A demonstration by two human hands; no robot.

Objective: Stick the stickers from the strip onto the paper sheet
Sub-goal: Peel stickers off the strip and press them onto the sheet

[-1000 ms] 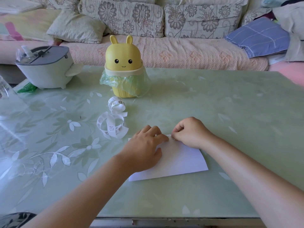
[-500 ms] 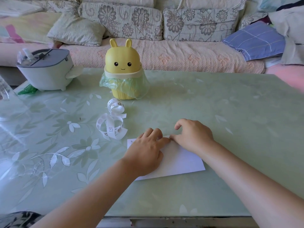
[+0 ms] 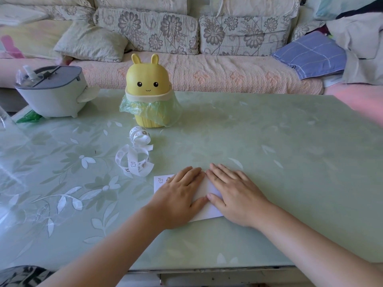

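both hands (image 3: 180,198) (image 3: 236,198) lie flat, fingers (image 3: 222,171) straight.

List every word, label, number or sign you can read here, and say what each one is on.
No words or numbers can be read anywhere.
Sticker strip: small cartoon drawings only; any lettering is too small to tell.
Paper sheet: small drawn stickers at its far left corner, no text; the left hand and right hand cover most of it.
Yellow bin: a drawn face, no lettering.

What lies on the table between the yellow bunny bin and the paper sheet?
The curled sticker strip lies there in loose loops, between the yellow bunny bin and the paper sheet; the head view shows it.
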